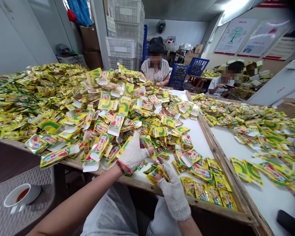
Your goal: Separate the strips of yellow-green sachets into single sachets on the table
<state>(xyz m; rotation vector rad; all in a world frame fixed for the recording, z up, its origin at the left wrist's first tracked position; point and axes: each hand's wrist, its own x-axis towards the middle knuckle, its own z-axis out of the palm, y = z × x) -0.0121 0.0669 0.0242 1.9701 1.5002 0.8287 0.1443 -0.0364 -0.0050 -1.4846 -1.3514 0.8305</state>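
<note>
My left hand (134, 153), in a white fingerless knit glove with a band at the wrist, is closed round a small yellow carton (145, 141) at the near edge of the heap. Part of that carton is hidden by the glove. My right hand (173, 188), gloved the same way, pinches small yellow sachets (157, 175) between thumb and fingers just above the table's front edge. Beside it, a group of flat sachets (207, 192) lies in the table's front right corner. Loose yellow cartons (116, 124), several with white flaps open, pile up beyond both hands.
A large mound of sachets (27, 95) covers the left side. A wooden rail (211, 144) divides the white table from another surface with more cartons (270, 170). A cup of reddish-brown drink (23, 196) stands on a stool (36, 177). Two people (156, 67) sit across, before stacked crates (121, 47).
</note>
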